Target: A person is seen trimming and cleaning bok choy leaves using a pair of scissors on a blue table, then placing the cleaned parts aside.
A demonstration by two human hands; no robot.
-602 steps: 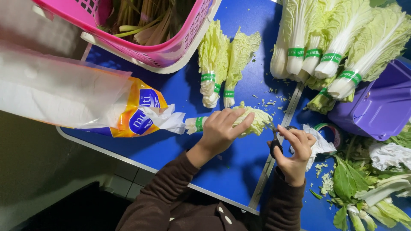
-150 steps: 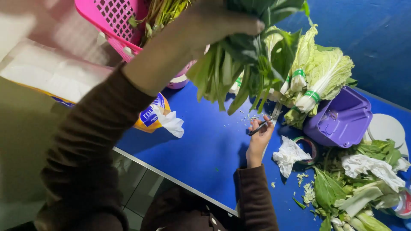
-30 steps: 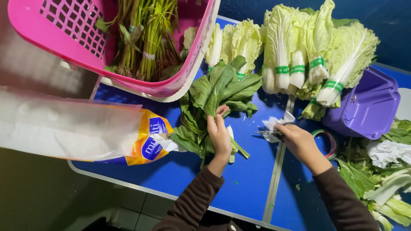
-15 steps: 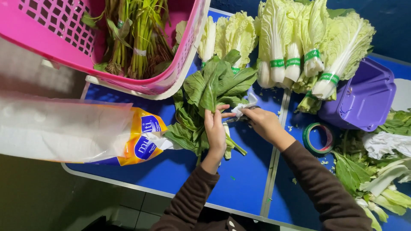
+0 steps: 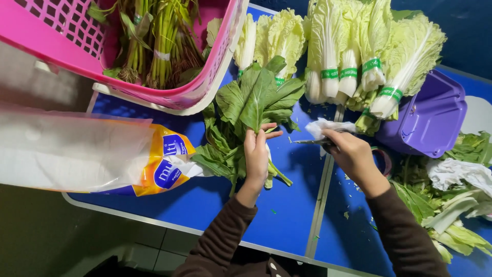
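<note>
A bunch of dark green leafy greens (image 5: pixel 246 110) lies on the blue table (image 5: pixel 287 210), stems toward me. My left hand (image 5: pixel 256 154) presses on the stems and grips the bunch. My right hand (image 5: pixel 348 151) holds a small pair of scissors (image 5: pixel 310 141) and a crumpled white tissue (image 5: pixel 323 125), just right of the bunch. The blade tips point left toward the leaves.
A pink basket (image 5: pixel 154 56) with more greens stands at the back left. Banded pale cabbages (image 5: pixel 359 56) lie along the back. A purple tub (image 5: pixel 428 120) is at the right, trimmed leaves (image 5: pixel 451 205) beside it. A roll of clear bags (image 5: pixel 77 154) lies left. A tape roll (image 5: pixel 384 159) sits under my right wrist.
My right hand has drawn back to the right, away from the stems, with the scissors. My left hand has stayed on the bunch of greens.
</note>
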